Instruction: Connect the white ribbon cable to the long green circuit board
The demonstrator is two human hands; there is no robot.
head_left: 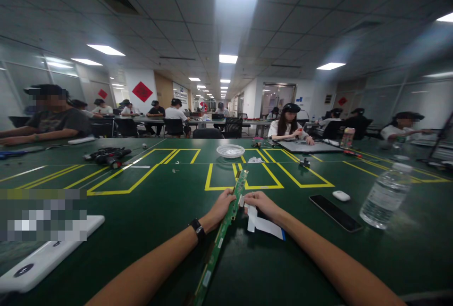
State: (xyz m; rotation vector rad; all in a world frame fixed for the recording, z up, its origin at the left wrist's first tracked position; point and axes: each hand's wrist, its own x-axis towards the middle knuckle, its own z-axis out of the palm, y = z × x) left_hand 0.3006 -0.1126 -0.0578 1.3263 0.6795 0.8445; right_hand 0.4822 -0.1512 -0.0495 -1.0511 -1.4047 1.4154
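Note:
A long, narrow green circuit board (216, 244) slants up from the bottom of the view, its far end raised in front of me. My left hand (221, 208) is closed around the board's left edge near that far end. On the other side, my right hand (261, 203) pinches the end of a white flat ribbon cable (268, 227) beside a pale connector (241, 201) on the board's edge. The cable is folded and hangs below my right fingers, with a blue strip at its loose end. Whether the cable sits in the connector I cannot tell.
On the green table (170, 244) lie a white plastic basket (230, 151), dark tools (109, 156), a phone (334, 212), a white earbud case (341, 195) and a water bottle (385, 197). A white device (53, 254) is at left. Across the table sits a co-worker (288, 129).

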